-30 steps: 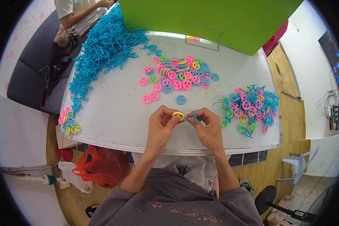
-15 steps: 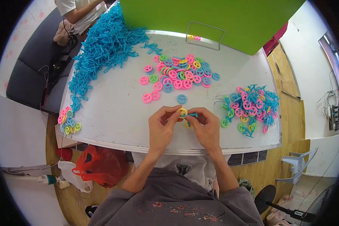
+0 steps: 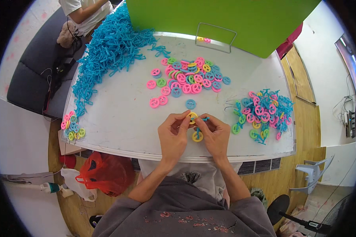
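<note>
Close above the front of the white table (image 3: 118, 130), my two hands meet. The fingers of my left hand (image 3: 173, 134) pinch a small yellow spoked plastic wheel (image 3: 192, 117). My right hand (image 3: 214, 136) grips a slim blue plastic piece (image 3: 205, 119) against that wheel; its fingers cover most of the piece. Whether the two parts are joined I cannot tell. Between and below my hands shows a second yellow wheel (image 3: 197, 136) with a short blue stem above it. A lone blue wheel (image 3: 190, 104) lies just beyond my fingertips.
Loose pink, blue, green and yellow wheels (image 3: 194, 77) lie mid-table. Blue plastic pieces (image 3: 110, 43) heap at far left. On the right are blue pieces with wheels attached (image 3: 265, 112). A green panel (image 3: 221, 19) stands behind. Another person's arm (image 3: 85, 14) shows at upper left.
The yellow wheel in my left hand has turned to face upward more. My right hand has shifted slightly, and the second yellow wheel below shows more fully.
</note>
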### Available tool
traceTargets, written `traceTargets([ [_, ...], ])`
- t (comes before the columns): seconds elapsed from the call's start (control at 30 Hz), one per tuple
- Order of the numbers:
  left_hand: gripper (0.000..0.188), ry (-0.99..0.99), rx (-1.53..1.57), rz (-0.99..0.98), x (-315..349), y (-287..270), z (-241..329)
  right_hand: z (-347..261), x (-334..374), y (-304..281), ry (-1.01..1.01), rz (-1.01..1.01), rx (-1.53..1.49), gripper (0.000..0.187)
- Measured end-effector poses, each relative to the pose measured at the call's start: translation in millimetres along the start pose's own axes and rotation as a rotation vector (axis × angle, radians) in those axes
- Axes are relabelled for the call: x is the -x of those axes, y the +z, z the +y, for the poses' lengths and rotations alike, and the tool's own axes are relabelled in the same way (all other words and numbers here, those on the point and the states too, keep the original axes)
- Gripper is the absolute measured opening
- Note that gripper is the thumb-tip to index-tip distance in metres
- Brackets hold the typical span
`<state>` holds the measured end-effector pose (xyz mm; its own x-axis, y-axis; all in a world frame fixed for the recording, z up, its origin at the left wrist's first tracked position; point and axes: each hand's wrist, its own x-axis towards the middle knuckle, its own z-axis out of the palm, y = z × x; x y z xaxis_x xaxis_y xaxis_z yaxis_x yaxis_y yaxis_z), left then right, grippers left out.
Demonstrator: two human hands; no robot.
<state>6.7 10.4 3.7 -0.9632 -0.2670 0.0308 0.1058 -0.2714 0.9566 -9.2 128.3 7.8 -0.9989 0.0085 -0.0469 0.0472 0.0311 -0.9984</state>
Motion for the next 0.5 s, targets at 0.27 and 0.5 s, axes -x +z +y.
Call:
traceTargets([
  [0.27,0.011,0.057,-0.131,-0.013,-5,-2,6,13,-4,-3,-0.228,0.047,0.043,0.015],
  [0.5,0.014,-0.185,-0.095,-0.155,-11,-26,14,-9,-8,-13,-0.102,-0.174,0.000,0.032],
])
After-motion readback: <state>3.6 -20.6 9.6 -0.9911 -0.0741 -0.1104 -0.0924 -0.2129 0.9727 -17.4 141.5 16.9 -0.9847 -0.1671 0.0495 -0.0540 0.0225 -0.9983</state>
